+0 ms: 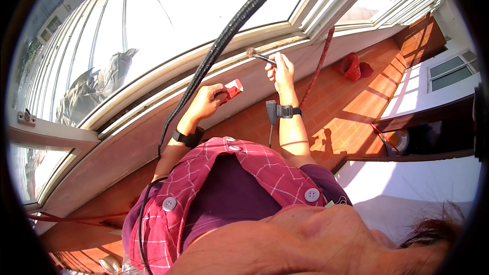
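Note:
In my right hand [282, 75], the fingers are closed around the dark handle of a small brush [263, 58]. Its brownish bristles point left, close above the window track [224, 66]. My left hand [205, 103] grips a small red packet [233, 90] with a pale end, held just below the track on the room side. A gap separates the packet from the brush. Both wrists carry dark straps, and a grey device sits on the right one.
A thick black braided cable [219, 46] crosses in front of the window. Outside, a grey plastic bag [97, 86] lies on a pale ribbed roof. A red pole [320, 63] leans at the sill. A red container [350, 66] stands on the orange tiled floor [356, 102].

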Demonstrator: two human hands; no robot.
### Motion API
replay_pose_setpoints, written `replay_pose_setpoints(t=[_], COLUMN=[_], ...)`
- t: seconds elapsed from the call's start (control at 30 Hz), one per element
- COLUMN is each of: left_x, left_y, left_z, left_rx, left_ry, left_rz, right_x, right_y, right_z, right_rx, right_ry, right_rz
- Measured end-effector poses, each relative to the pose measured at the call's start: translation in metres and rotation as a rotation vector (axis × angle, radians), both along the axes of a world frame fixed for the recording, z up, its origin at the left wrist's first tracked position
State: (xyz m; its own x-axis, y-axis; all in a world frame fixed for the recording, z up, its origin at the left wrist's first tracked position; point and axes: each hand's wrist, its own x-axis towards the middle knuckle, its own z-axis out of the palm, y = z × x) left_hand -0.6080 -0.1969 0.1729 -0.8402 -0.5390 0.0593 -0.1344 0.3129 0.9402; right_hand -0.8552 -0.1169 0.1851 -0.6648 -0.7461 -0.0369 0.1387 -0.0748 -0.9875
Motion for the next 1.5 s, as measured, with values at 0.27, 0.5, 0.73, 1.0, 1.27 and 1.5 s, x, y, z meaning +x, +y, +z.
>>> replay_pose_setpoints(t=[0.27,0.5,0.73,1.0,1.27,1.5], left_x=[-0.01,0.022,0.077,0.154,0.194,0.18], left_y=[-0.025,-0.04,-0.041,-0.044,-0.044,-0.054], left_z=[0.017,0.053,0.057,0.066,0.07,0.048], left_rx=[0.156,-0.13,-0.211,-0.303,-0.36,-0.118], left_ry=[0.238,0.382,0.405,0.642,0.61,0.685], left_rz=[0.217,0.631,0.854,1.212,1.426,1.163], right_x=[-0.044,-0.124,-0.164,-0.178,-0.182,-0.24], right_y=[0.001,0.005,-0.049,-0.098,-0.111,-0.124], right_z=[0.002,0.059,0.084,0.081,0.085,0.063], right_rx=[0.04,0.124,0.15,0.239,0.483,0.43], right_ry=[0.178,0.885,0.945,1.22,1.239,1.24], right_rz=[0.057,-0.1,-0.125,-0.453,-0.521,-0.571])
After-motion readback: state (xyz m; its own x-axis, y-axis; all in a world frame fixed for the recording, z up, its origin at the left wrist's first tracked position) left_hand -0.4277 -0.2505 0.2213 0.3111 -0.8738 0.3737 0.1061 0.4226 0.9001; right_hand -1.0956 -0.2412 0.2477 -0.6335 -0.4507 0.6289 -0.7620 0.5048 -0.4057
